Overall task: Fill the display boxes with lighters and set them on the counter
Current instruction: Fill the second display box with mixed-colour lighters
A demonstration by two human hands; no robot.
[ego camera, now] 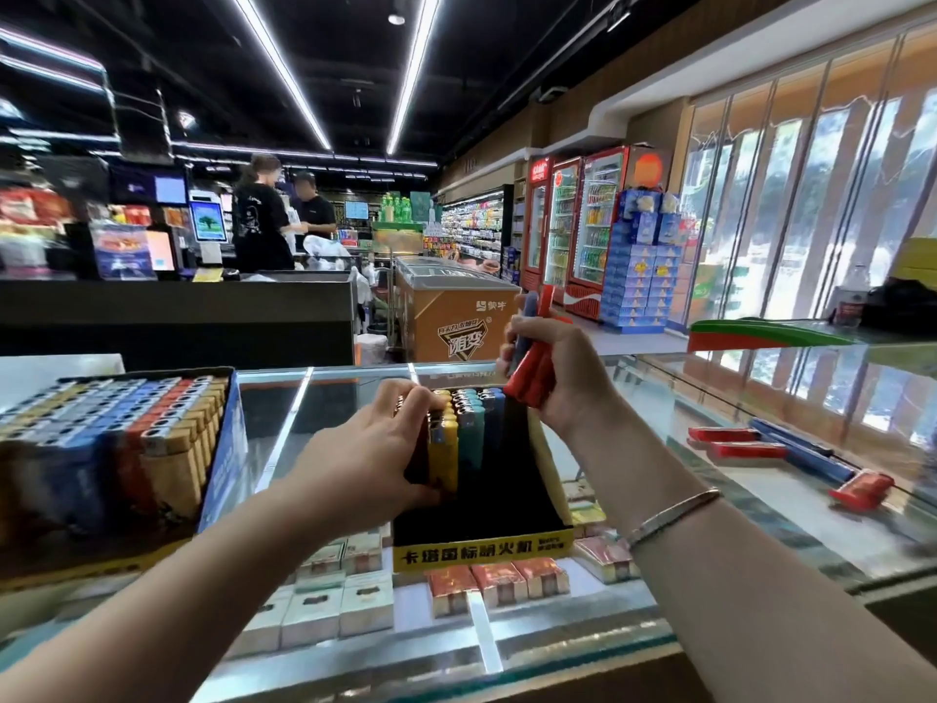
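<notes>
Lighters (459, 438) stand in box (481, 542) on counter (760, 504), braced by left hand (375, 449), fingers curled round them. Right hand (552, 383) clamps red bundle (530, 378) above. Risk: row topples if brace slips; bundle could spill.

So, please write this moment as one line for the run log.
left hand: holds lighters in display box | right hand: grips red and blue lighters above box | box: partly filled | loose lighters on counter

Glass counter (634, 408) — two display boxes (481, 530), loose lighters (781, 451) on top.
</notes>
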